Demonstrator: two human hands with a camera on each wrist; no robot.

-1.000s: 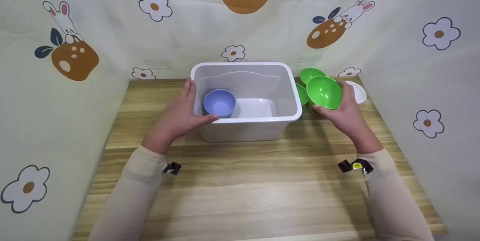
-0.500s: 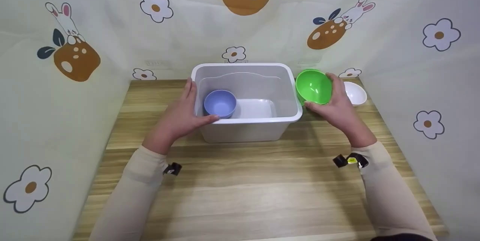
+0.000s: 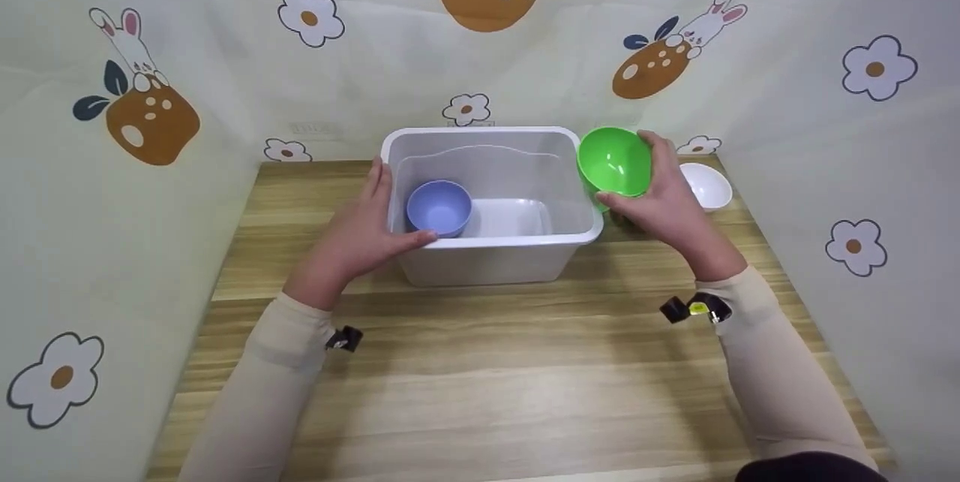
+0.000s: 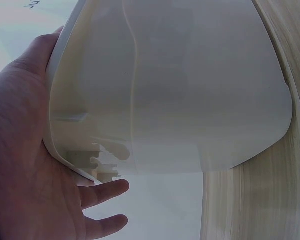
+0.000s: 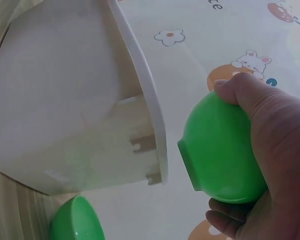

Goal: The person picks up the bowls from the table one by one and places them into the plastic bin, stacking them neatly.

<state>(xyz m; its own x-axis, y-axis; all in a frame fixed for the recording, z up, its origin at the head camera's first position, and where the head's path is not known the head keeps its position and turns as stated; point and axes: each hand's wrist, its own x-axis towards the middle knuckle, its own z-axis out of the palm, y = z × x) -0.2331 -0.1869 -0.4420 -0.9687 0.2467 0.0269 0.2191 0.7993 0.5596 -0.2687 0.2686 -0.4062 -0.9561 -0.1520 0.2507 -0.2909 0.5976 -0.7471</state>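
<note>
My right hand (image 3: 669,200) pinches a green bowl (image 3: 615,161) by its side, thumb near and fingers far. The bowl is raised beside the right rim of a white plastic bin (image 3: 495,242), its opening tilted toward the head camera. With straight fingers, my left hand (image 3: 352,227) rests against the bin's left side, the thumb lying over the front rim. Inside the bin, at the left, sits a periwinkle-blue bowl (image 3: 440,208). Another green bowl (image 5: 77,220) stands by the bin in the right wrist view; the held bowl mostly hides that spot in the head view.
A white bowl (image 3: 709,187) sits at the table's back right, behind my right hand. The wooden table (image 3: 487,377) meets a patterned cloth (image 3: 375,76) at the back and both sides. Small black cameras are strapped to both wrists.
My right hand has carried the green bowl left and upward, to the bin's right rim. More of the white bowl shows now. The left hand has stayed in place.
</note>
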